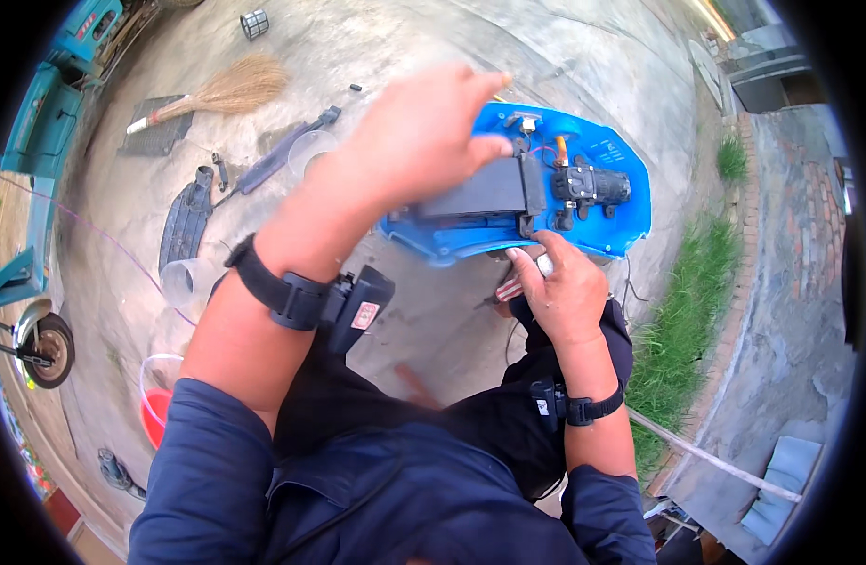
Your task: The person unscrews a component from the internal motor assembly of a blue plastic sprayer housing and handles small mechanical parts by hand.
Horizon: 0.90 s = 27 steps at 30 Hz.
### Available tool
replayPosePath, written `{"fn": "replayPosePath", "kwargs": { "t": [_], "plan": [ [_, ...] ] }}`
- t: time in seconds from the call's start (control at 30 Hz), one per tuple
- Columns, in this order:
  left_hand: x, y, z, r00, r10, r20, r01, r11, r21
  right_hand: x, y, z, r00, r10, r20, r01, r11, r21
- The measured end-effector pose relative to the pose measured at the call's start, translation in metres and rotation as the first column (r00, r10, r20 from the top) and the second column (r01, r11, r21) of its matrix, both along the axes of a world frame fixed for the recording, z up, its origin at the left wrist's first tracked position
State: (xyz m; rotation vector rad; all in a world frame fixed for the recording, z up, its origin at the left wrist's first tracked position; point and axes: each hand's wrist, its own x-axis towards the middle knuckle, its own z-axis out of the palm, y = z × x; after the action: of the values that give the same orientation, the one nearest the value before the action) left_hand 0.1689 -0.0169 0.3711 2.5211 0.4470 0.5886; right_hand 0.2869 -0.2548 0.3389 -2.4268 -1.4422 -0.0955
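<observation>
A blue plastic casing [631,215] holds a black rectangular box [475,186] and, on its right, a black pump [593,185] with fittings and wires. My left hand [423,132], blurred, is raised over the casing's upper left, thumb and fingers apart. My right hand [563,292] is at the casing's lower edge, index finger at the black corner bracket and fingers curled round something whitish that I cannot make out. A red-striped tool [504,292] shows just below that hand, partly hidden.
Straw broom [235,85], grey mat [145,141], black parts [183,217], clear cylinders [188,281] and red bucket [156,410] lie on concrete at left. A teal vehicle [42,122] stands far left. Grass [687,320], brick edging and a pole [696,450] are at right.
</observation>
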Motion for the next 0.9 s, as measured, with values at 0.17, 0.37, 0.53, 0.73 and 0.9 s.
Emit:
{"fn": "replayPosePath", "kwargs": {
  "t": [0.17, 0.37, 0.53, 0.73, 0.9],
  "plan": [
    [-0.035, 0.071, 0.031, 0.964, -0.043, 0.264, 0.010, 0.992, 0.124, -0.002, 0.004, 0.003, 0.996, -0.056, -0.072, 0.052, 0.997, -0.055],
    [-0.116, 0.050, 0.079, 0.898, 0.396, 0.189, -0.426, 0.891, 0.158, -0.003, 0.008, 0.010, 0.986, -0.117, -0.121, 0.096, 0.981, -0.169],
    [-0.186, 0.101, 0.010, 0.897, 0.442, 0.002, -0.440, 0.892, -0.107, -0.004, 0.009, 0.021, 0.973, -0.141, -0.180, 0.103, 0.974, -0.204],
    [-0.254, 0.118, -0.087, 0.913, 0.364, -0.182, -0.407, 0.799, -0.442, -0.005, 0.012, 0.042, 0.970, -0.101, -0.220, 0.047, 0.970, -0.238],
    [-0.276, 0.114, -0.109, 0.902, 0.340, -0.265, -0.431, 0.733, -0.526, 0.004, 0.021, 0.076, 0.940, -0.162, -0.300, 0.069, 0.952, -0.298]
  ]
}}
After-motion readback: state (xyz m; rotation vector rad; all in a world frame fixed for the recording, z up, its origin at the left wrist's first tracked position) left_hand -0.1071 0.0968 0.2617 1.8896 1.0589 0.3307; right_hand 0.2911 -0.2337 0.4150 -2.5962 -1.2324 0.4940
